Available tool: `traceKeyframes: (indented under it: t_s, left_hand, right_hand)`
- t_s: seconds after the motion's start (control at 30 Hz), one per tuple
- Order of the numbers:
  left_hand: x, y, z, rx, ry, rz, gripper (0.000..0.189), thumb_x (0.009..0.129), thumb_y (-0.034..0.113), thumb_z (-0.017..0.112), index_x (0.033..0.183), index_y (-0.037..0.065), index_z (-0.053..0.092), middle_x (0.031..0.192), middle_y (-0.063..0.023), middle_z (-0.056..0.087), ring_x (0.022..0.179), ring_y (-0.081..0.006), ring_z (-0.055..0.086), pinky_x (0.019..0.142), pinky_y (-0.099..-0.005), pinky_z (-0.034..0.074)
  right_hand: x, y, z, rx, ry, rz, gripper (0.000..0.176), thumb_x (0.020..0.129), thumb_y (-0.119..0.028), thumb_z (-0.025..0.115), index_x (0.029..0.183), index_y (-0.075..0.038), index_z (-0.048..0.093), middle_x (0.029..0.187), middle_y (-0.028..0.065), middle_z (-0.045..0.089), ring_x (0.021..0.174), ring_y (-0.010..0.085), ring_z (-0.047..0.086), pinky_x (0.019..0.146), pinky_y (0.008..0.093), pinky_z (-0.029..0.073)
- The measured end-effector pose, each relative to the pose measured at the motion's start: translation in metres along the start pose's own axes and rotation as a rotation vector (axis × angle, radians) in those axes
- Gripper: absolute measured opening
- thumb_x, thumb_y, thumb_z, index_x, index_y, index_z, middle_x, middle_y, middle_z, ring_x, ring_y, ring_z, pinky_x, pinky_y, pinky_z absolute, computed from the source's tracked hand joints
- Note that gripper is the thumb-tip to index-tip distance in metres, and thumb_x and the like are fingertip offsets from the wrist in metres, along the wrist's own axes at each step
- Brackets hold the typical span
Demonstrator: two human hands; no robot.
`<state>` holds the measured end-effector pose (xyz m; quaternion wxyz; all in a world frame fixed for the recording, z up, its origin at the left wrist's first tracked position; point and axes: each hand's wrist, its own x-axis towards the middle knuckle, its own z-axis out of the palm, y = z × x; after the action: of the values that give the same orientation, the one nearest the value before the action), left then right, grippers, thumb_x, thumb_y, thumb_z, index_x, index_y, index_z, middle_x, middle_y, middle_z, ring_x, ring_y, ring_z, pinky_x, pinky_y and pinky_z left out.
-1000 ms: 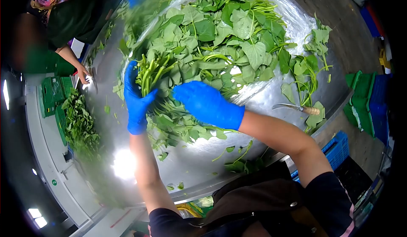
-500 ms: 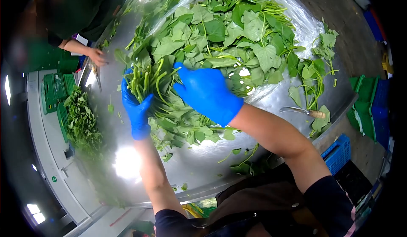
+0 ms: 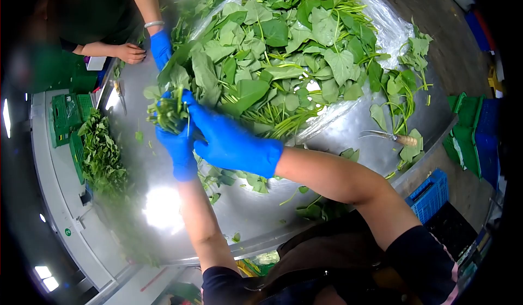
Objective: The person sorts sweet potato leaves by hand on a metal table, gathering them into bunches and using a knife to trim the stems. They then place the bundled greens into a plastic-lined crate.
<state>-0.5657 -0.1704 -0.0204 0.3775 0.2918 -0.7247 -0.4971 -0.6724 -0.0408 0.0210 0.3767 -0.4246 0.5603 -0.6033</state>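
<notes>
My left hand (image 3: pixel 177 151), in a blue glove, is closed around a bunch of leafy greens (image 3: pixel 168 114), its cut stem ends facing me. My right hand (image 3: pixel 234 146), also gloved in blue, reaches across from the right, its fingers curled against the bunch's right side at the stems. Its fingertips are partly hidden among them. Leaves of the bunch spread away from me, beyond both hands. Just past them lies a large heap of leafy greens (image 3: pixel 294 49) on clear plastic film (image 3: pixel 393 35).
A wooden-handled curved knife (image 3: pixel 406 140) lies on the metal table (image 3: pixel 245 218) at right. Opposite, a co-worker's gloved hand (image 3: pixel 161 50) and bare hand (image 3: pixel 131 53) are near another knife (image 3: pixel 121 99). Greens (image 3: pixel 103 152) fill crates at left; a blue crate (image 3: pixel 430 196) stands below right.
My right hand has moved left to the bunch, and the bunch's stem ends have tipped lower. Loose leaves below my right hand have shifted. A co-worker's gloved hand has come into view.
</notes>
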Motion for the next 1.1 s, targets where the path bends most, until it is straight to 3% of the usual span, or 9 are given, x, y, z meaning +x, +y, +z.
traceKeyframes:
  t_s: [0.23,0.37,0.5,0.57,0.6,0.77,0.8,0.87,1.1]
  left_hand:
    - [0.002,-0.009,-0.052,-0.349,0.233,-0.027,0.061,0.077,0.002,0.060,0.134,-0.005,0.042,0.123,-0.0179,0.055,0.113,-0.0307,0.056,0.098,-0.0442,0.045]
    - [0.002,-0.029,-0.114,-0.610,0.267,-0.023,0.054,0.083,0.008,0.054,0.135,-0.001,0.042,0.127,-0.0208,0.053,0.117,-0.0332,0.053,0.105,-0.0449,0.039]
    - [-0.022,0.017,-0.162,-0.552,0.432,-0.012,0.053,0.088,0.008,0.048,0.140,0.005,0.039,0.138,-0.0249,0.044,0.127,-0.0368,0.043,0.106,-0.0505,0.035]
    - [-0.047,0.067,-0.161,-0.454,0.513,-0.074,0.053,0.088,0.008,0.048,0.140,0.005,0.039,0.139,-0.0249,0.042,0.129,-0.0356,0.041,0.107,-0.0504,0.034]
    - [-0.059,0.049,-0.219,-0.374,0.432,-0.115,0.052,0.087,0.008,0.051,0.138,0.004,0.042,0.136,-0.0241,0.046,0.124,-0.0335,0.047,0.105,-0.0485,0.038]
    - [-0.151,0.110,-0.209,0.633,0.235,-0.142,0.052,0.074,0.000,0.067,0.124,0.003,0.054,0.112,-0.0103,0.063,0.099,-0.0224,0.062,0.090,-0.0372,0.048]
    - [-0.163,0.126,-0.193,1.020,0.013,0.058,0.049,0.072,-0.004,0.068,0.118,0.005,0.056,0.107,-0.0076,0.065,0.095,-0.0189,0.062,0.086,-0.0333,0.049]
    - [-0.192,0.143,-0.153,1.326,-0.153,-0.155,0.054,0.066,0.007,0.076,0.116,0.007,0.057,0.101,-0.0154,0.065,0.092,-0.0314,0.063,0.081,-0.0392,0.050]
    - [-0.306,0.040,-0.127,1.158,-0.495,-0.161,0.040,0.067,0.012,0.071,0.103,0.003,0.059,0.092,-0.0203,0.060,0.085,-0.0391,0.057,0.076,-0.0452,0.046]
  right_hand:
    - [-0.054,0.067,-0.025,-0.258,0.100,-0.369,0.057,0.085,-0.004,0.056,0.140,-0.007,0.039,0.132,0.0175,0.050,0.114,0.0340,0.055,0.095,0.0392,0.046]
    - [-0.083,0.049,-0.076,0.220,0.061,-0.211,0.041,0.089,-0.003,0.056,0.129,-0.009,0.055,0.129,0.0123,0.056,0.115,0.0209,0.056,0.098,0.0317,0.044]
    - [-0.120,0.063,-0.141,-0.226,0.410,-0.004,0.030,0.088,-0.005,0.059,0.117,-0.012,0.065,0.112,0.0076,0.066,0.099,0.0182,0.062,0.086,0.0281,0.049]
    - [-0.129,0.060,-0.149,-0.451,0.286,-0.002,0.031,0.087,-0.008,0.061,0.118,-0.013,0.064,0.110,0.0081,0.066,0.102,0.0224,0.062,0.087,0.0315,0.049]
    - [-0.131,0.064,-0.147,-0.498,0.228,-0.022,0.032,0.086,-0.007,0.061,0.119,-0.011,0.063,0.114,0.0088,0.065,0.105,0.0233,0.061,0.091,0.0328,0.048]
    - [-0.123,0.095,-0.135,-0.845,-0.022,-0.199,0.054,0.077,-0.009,0.066,0.130,-0.013,0.053,0.116,0.0129,0.061,0.109,0.0333,0.056,0.098,0.0419,0.043]
    - [-0.121,0.100,-0.131,-0.930,-0.031,-0.233,0.055,0.074,-0.010,0.067,0.127,-0.013,0.053,0.106,0.0140,0.061,0.101,0.0340,0.057,0.090,0.0439,0.044]
    - [-0.119,0.104,-0.125,-1.015,-0.031,-0.165,0.050,0.074,-0.010,0.068,0.122,-0.013,0.056,0.101,0.0136,0.060,0.096,0.0329,0.056,0.085,0.0441,0.045]
    - [-0.108,0.098,-0.128,-1.047,-0.066,-0.196,0.018,0.082,-0.021,0.061,0.095,-0.010,0.057,0.087,0.0136,0.060,0.081,0.0355,0.059,0.071,0.0444,0.047]
